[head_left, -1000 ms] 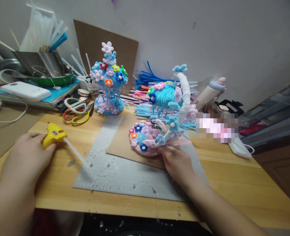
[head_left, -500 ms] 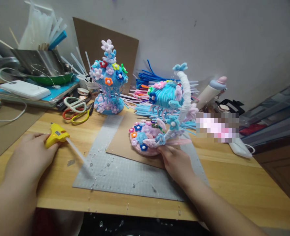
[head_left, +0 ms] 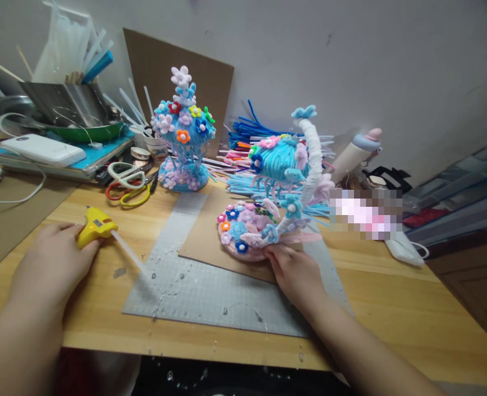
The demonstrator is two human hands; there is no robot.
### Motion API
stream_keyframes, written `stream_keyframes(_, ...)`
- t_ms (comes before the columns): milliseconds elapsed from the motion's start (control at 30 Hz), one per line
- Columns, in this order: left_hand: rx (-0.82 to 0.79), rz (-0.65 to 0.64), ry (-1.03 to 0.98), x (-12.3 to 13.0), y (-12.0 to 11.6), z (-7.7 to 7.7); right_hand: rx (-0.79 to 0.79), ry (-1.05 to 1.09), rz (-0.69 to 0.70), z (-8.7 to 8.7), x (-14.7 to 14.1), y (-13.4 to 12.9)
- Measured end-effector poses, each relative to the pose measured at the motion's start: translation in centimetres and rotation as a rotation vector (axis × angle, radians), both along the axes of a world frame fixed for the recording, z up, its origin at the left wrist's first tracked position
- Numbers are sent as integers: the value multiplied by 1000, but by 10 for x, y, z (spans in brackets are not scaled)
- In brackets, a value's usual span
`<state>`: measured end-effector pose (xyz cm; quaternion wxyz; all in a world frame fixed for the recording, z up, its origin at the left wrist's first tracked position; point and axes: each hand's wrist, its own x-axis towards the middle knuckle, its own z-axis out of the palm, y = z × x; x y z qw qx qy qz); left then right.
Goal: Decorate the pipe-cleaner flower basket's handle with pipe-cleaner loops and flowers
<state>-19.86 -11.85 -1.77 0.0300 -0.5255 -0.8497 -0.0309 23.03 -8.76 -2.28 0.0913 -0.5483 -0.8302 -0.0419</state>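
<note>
Yellow plastic glue gun (head_left: 97, 228) in the person's left hand (head_left: 48, 264), fingers wrapped round its handle, nozzle pointing away from the body. Pale glue stick (head_left: 128, 252) juts from its rear, slanting right over the edge of a grey cutting mat (head_left: 198, 302).

Right hand (head_left: 299, 278): fingers bent, thumb side closed on the near right rim of a flowered craft piece (head_left: 239, 250). Undersides of those fingers hidden. Piece sits on a brown cardboard sheet (head_left: 200, 245), which lies on the mat; round pink base, crowded with small fuzzy flowers. White wrapped arch (head_left: 313, 165) rises from the base's right side and curves over at the top, light-blue flower at its tip. Blue domed part (head_left: 282, 159) shows above the base, beside the arch.

Behind, left of centre on the wooden table (head_left: 396, 319): a second flowered piece (head_left: 183, 129), upright, blue cap over a round base. Scissors (head_left: 128, 177) just left of it. Bundled blue stems (head_left: 247, 132) lie farther back, near the wall; pale bottle (head_left: 354, 154) leans to their right.
</note>
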Motion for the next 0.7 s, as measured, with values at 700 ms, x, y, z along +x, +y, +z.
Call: stream_keyframes(700,-35,24,-23,-2,-1,-3,33,-4,75,-3,-1,3)
